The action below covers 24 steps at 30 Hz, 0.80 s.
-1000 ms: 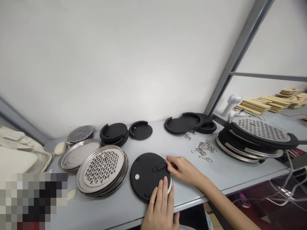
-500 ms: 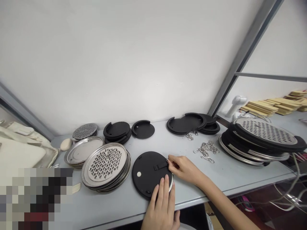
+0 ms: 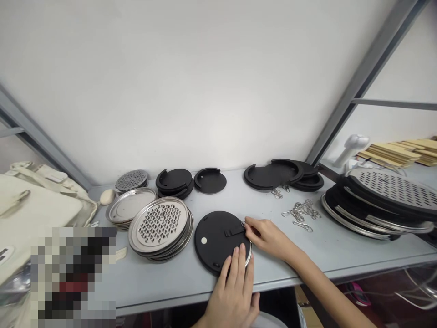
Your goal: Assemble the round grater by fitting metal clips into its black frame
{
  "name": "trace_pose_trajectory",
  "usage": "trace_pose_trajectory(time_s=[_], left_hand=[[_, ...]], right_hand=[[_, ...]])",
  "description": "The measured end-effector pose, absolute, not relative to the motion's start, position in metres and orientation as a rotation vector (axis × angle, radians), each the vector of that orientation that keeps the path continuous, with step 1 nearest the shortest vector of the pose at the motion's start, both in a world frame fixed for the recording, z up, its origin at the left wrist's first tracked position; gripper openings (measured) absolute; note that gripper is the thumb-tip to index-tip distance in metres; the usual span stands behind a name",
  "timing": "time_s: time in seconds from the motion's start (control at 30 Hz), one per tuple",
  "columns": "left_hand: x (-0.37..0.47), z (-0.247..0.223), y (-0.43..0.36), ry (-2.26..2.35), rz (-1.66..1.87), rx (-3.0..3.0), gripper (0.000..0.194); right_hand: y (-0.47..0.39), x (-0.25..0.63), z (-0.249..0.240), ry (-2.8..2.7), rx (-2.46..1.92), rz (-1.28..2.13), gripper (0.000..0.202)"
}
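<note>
My left hand (image 3: 234, 291) flat on black disc (image 3: 214, 253), five o'clock; right hand (image 3: 269, 240) pinches wire loop (image 3: 243, 224), two o'clock; disc likely stiff, rim-held (image 3: 198, 253) best

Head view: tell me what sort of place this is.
Probably a small assembly workbench: stacked grater-like metal discs, black round parts and loose metal clips share one grey table.

Cream fabric (image 3: 41, 200) lies left, pale flat pieces (image 3: 392, 155) right.
</note>
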<state>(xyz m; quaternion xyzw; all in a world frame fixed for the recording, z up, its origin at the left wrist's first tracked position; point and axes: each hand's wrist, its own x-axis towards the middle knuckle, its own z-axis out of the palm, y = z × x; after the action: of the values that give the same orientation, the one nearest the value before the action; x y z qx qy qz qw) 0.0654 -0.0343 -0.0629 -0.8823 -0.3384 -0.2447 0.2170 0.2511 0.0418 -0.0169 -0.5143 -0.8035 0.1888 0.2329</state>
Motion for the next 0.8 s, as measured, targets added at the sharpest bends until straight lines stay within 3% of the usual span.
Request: trace_pose_trajectory(time_s=[0.5,0.63,0.73,0.8], left_hand=[[0.066,-0.065,-0.033,-0.913,-0.734,-2.451,0.063],[0.066,-0.051,-0.033,-0.811,-1.097,-2.661,0.053],[0.064,-0.018,-0.043,-0.953,-1.602,-3.259,0.043],[0.059,0.013,-0.054,-1.001,-1.658,-3.358,0.034]], right_hand=[[0.041,0.251,-0.018,-2.198,-1.404,0.464,0.023],[0.042,0.252,-0.019,-2.208,-1.402,0.483,0.025],[0.042,0.252,-0.019,-2.213,-1.398,0.486,0.025],[0.042,0.253,-0.019,-2.221,-1.398,0.480,0.024]])
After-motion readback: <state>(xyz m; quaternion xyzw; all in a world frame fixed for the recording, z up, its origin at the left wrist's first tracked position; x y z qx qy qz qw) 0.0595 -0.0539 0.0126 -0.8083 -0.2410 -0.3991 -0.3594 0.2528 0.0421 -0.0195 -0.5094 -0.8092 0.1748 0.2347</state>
